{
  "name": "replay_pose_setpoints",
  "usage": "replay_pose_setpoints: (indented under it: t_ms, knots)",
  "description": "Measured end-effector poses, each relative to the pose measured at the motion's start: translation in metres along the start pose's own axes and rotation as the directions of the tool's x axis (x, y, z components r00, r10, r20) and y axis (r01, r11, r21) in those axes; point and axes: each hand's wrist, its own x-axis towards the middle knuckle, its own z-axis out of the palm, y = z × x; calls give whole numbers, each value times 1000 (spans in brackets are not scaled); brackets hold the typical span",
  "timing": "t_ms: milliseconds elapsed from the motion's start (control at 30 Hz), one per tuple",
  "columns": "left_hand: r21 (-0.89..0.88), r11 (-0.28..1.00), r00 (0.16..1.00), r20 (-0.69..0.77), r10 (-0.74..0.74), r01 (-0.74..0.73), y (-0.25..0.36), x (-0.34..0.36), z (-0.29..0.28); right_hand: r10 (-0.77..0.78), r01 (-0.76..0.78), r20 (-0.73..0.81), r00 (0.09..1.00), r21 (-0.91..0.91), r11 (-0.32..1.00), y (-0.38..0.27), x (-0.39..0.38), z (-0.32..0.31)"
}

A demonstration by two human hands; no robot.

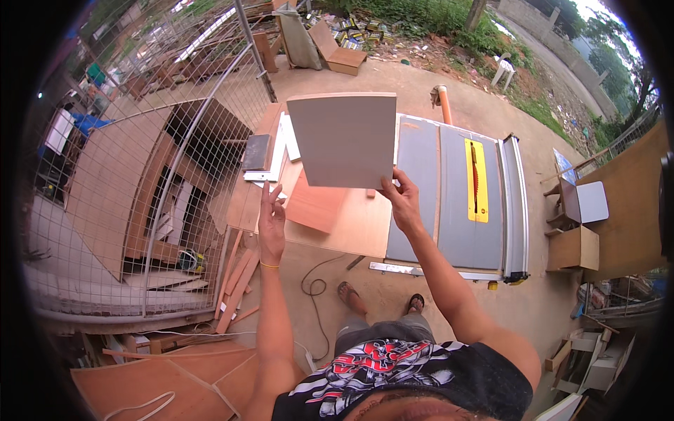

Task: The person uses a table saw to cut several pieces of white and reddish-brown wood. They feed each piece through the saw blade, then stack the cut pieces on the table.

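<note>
A grey rectangular board with a pale wood edge along its top is held up over the worktable. My right hand pinches its lower right corner, thumb and fingers closed on it. Left of the board, my left hand is raised with fingers apart, holding nothing. Just beyond its fingertips lie a white L-shaped frame piece and a small dark grey block. Below the grey board, a reddish-brown wood panel rests on the plywood tabletop, partly hidden by the board.
A table saw stands to the right, its blade showing in a yellow insert. A wire mesh fence runs along the left. A dark cord and wood strips lie on the floor near my feet.
</note>
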Motion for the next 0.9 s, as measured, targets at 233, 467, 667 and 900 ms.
replay_pose_setpoints:
  t_ms: [233, 467, 667, 900]
  knots:
    - [-212, 973, 966, 256, -33, 90, 22, -95, 139, -82, 71, -55, 995, -169, 983, -64, -155, -123]
    - [-532, 768, 918, 353, -181, 356, 42, -197, 255, -47, -9, -135, 990, -389, 921, -124, -269, -225]
    - [-373, 879, 933, 311, -184, 298, 77, -244, 293, 117, -125, -198, 973, -26, 992, -132, -313, -294]
    - [-314, 903, 868, 484, -112, 292, 189, -243, 309, 415, -409, 74, 907, 395, 823, -107, -352, -357]
